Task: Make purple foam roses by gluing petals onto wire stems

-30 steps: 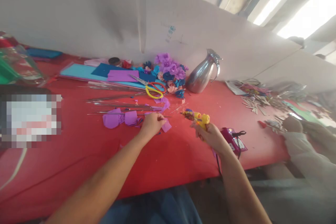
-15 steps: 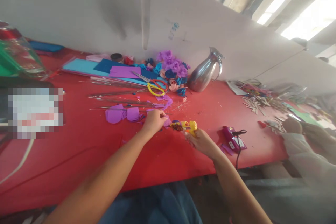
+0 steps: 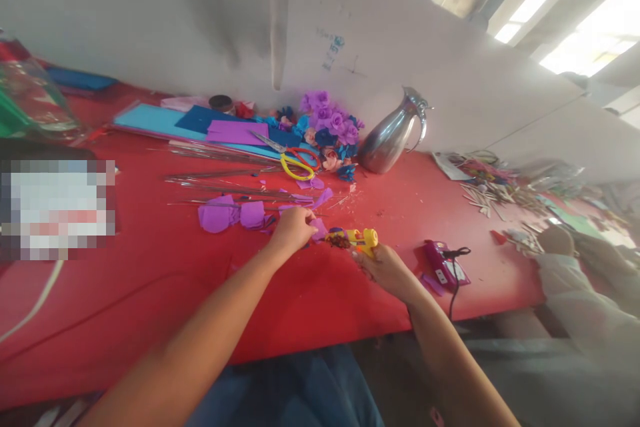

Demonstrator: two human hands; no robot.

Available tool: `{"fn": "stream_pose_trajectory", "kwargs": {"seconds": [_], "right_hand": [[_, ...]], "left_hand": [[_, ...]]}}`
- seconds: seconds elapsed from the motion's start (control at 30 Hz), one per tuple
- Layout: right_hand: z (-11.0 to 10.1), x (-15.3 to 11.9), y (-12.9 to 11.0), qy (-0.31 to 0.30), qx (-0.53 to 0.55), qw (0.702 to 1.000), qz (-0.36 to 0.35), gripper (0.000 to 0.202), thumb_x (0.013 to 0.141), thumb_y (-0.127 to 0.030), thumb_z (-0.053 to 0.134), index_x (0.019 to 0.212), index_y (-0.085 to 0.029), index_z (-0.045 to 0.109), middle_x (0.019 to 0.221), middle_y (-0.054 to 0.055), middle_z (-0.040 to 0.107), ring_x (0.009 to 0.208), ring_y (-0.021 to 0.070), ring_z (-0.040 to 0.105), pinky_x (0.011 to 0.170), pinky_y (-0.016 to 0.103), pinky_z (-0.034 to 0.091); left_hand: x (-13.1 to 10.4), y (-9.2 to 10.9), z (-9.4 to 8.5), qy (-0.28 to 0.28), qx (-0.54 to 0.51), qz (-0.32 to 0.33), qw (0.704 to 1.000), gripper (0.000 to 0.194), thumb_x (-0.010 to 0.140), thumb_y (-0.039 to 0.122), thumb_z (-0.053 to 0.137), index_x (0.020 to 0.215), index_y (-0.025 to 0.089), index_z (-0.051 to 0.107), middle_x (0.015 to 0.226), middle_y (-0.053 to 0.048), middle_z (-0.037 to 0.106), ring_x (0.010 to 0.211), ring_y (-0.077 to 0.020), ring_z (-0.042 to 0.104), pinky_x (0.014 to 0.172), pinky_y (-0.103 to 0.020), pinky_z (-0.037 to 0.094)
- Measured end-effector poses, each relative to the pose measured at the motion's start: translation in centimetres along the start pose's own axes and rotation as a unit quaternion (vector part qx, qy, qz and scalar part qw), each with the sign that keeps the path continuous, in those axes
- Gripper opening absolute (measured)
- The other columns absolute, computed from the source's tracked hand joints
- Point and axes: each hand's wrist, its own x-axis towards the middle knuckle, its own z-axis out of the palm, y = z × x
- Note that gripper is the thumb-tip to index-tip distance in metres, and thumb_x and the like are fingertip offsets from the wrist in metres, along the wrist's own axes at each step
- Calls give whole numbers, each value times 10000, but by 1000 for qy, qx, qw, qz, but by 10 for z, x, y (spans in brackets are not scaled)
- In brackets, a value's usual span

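Fingers of my left hand are pinched on a small purple paper piece above the red table. My right hand is wrapped round the handle of a yellow glue gun, whose dark, stained front end points left and lies close beside the purple piece. Whether the tip touches the paper cannot be made out. Cut purple pieces lie left of my left hand, with thin wires just behind them. Scissors with red and yellow handles rest on the coloured sheets.
Behind are blue and purple sheets, paper flowers and a metal jug. A magenta power block with a black cord sits on the right. Another person's sleeve shows at the far right, and a bottle at the left.
The view has shifted slightly. Both hands keep nearly the same places, with the glue gun still beside the purple piece.
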Motion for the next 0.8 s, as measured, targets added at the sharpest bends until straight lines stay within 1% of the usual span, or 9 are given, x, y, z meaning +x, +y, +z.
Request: {"fn": "stream_pose_trajectory", "kwargs": {"seconds": [0.27, 0.47, 0.67, 0.8], "right_hand": [[-1, 2, 0, 14, -27, 999, 12, 388, 809, -509, 486, 566, -213, 422, 440, -41, 399, 428, 96, 388, 430, 222, 276], [-3, 5, 4, 19, -19, 1000, 13, 363, 820, -511, 484, 626, -205, 493, 465, -43, 405, 441, 103, 391, 448, 223, 287], [-5, 6, 6, 37, -61, 997, 26, 405, 832, -545, 479, 631, -195, 516, 454, -43, 398, 445, 105, 385, 461, 224, 287], [-8, 6, 5, 38, -77, 996, 17, 405, 840, -545, 475, 659, -191, 552, 441, -42, 399, 451, 114, 412, 468, 224, 292]], "left_hand": [[-1, 3, -2, -11, -2, -13, 1000, 122, 684, 153, 637, 778, 144, 715, 735, -49, 709, 697, -166, 610, 643, -258, 399], [0, 0, -1, -3, -7, -7, 1000, 124, 687, 164, 658, 794, 158, 719, 784, -51, 729, 761, -175, 632, 679, -259, 415], [1, 0, 0, -4, -5, -10, 1000, 117, 689, 172, 679, 799, 158, 715, 810, -57, 736, 766, -174, 637, 672, -257, 412], [1, -1, 0, -9, -14, -14, 1000, 99, 695, 173, 673, 786, 164, 712, 803, -55, 734, 764, -167, 639, 653, -245, 406]]}}
